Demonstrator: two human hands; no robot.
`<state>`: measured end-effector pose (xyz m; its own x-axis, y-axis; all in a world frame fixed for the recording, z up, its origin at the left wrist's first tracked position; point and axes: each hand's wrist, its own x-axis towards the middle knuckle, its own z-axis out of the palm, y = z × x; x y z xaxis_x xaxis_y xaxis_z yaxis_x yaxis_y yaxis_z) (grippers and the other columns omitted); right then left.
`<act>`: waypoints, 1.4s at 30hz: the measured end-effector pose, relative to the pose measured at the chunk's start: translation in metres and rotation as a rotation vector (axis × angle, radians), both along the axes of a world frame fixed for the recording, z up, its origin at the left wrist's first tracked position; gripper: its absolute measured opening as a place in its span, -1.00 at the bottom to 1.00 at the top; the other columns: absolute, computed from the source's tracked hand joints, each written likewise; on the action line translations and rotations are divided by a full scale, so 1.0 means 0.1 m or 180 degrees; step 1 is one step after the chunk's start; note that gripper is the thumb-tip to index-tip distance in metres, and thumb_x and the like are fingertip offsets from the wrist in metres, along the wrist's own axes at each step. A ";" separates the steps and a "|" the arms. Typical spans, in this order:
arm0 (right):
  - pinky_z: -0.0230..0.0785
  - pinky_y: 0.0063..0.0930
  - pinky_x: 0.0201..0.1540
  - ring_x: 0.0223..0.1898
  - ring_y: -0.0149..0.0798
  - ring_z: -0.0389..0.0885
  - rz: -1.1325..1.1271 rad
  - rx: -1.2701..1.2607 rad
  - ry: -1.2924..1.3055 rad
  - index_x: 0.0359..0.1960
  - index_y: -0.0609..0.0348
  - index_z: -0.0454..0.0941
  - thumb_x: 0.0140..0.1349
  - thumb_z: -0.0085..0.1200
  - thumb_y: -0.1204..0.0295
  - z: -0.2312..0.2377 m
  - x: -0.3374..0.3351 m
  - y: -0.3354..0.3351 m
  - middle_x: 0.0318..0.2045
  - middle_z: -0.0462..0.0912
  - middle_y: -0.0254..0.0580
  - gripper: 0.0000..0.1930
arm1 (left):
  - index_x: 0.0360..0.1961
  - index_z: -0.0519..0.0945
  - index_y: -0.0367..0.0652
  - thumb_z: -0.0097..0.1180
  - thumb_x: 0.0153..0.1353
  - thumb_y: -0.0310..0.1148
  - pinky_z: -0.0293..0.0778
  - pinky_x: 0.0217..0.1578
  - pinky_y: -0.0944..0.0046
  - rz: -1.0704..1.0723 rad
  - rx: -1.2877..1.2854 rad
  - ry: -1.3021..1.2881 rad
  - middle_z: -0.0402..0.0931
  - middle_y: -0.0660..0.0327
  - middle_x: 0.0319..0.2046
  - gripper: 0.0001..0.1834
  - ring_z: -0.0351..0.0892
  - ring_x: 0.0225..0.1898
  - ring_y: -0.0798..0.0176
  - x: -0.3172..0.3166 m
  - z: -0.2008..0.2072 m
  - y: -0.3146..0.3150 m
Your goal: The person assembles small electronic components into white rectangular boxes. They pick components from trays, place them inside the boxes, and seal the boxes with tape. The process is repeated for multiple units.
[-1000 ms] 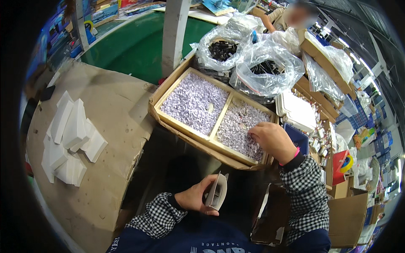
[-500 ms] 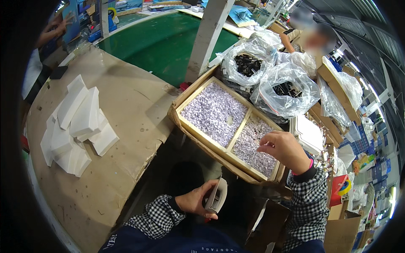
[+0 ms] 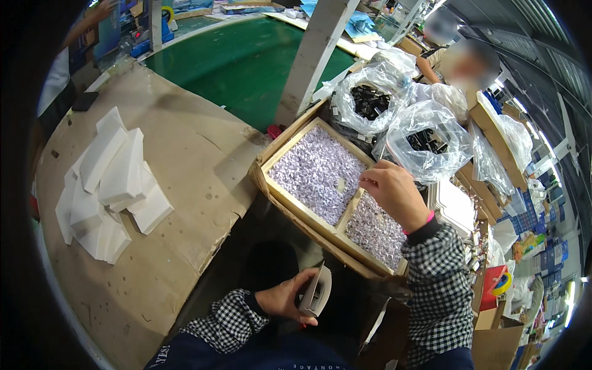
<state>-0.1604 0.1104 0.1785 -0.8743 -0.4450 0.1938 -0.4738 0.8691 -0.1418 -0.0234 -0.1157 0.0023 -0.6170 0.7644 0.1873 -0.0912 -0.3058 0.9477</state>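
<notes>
My left hand [image 3: 277, 297] is closed around a small whitish carton [image 3: 322, 290] with a curved edge, its open side facing up and something dark inside. Over the divider of a wooden two-part tray [image 3: 306, 214] hovers my right hand [image 3: 394, 192], thumb and fingertips pinched together. Whether anything small sits in that pinch is too fine to make out. Many tiny pale lilac pieces [image 3: 317, 166] fill the tray's larger compartment. Similar greyish pieces [image 3: 373, 231] lie in the smaller one, partly hidden by my right hand and wrist.
White curved cartons [image 3: 114, 185] are heaped on the cardboard-covered table [image 3: 179, 154] at left. Behind the tray stand clear plastic bags [image 3: 425, 139] of dark parts. White flat pieces [image 3: 453, 203] are stacked to its right. A post [image 3: 317, 58] rises beside the green surface [image 3: 246, 68]. A person [image 3: 450, 61] works at the back.
My right hand has moved up and left, from above the smaller compartment to the divider by the larger one. My left hand keeps its hold on the carton.
</notes>
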 end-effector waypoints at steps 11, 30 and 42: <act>0.46 -0.24 -0.24 -0.36 -0.01 0.60 0.0071 0.0168 -0.0006 -0.38 0.21 0.68 0.13 0.12 0.40 -0.16 -0.28 -0.19 -0.42 0.60 -0.02 -0.84 | 0.09 0.27 -0.15 0.56 -0.19 -0.13 0.45 -0.07 0.28 0.0227 -0.0092 0.0194 0.33 0.16 -0.03 -0.13 0.40 -0.04 0.28 -0.03 -0.01 -0.13; 0.51 -0.55 -0.38 -0.44 -0.31 0.69 0.0936 -0.1440 -0.0854 -0.31 0.21 0.70 0.10 0.28 0.50 0.28 0.83 -0.36 -0.42 0.70 -0.14 -0.88 | 0.21 0.15 -0.12 0.55 -0.16 -0.23 0.42 0.00 0.28 0.0583 -0.0117 0.0727 0.35 0.21 0.01 -0.02 0.39 0.00 0.30 -0.18 0.22 -0.17; 0.46 -0.29 -0.32 -0.41 -0.06 0.60 0.1006 -0.0600 -0.1324 -0.22 0.22 0.54 0.09 0.19 0.42 0.46 1.61 -0.28 -0.47 0.57 -0.11 -0.77 | 0.28 0.09 -0.10 0.57 -0.30 -0.25 0.30 0.14 0.13 -0.0195 -0.0450 0.0349 0.26 0.09 0.10 0.13 0.30 0.15 0.15 0.06 0.41 0.16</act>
<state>0.0009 0.0824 0.2249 -0.7236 -0.6892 -0.0377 -0.5783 0.6352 -0.5119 -0.0176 -0.0994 0.0435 -0.5504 0.8233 0.1389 0.0006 -0.1659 0.9861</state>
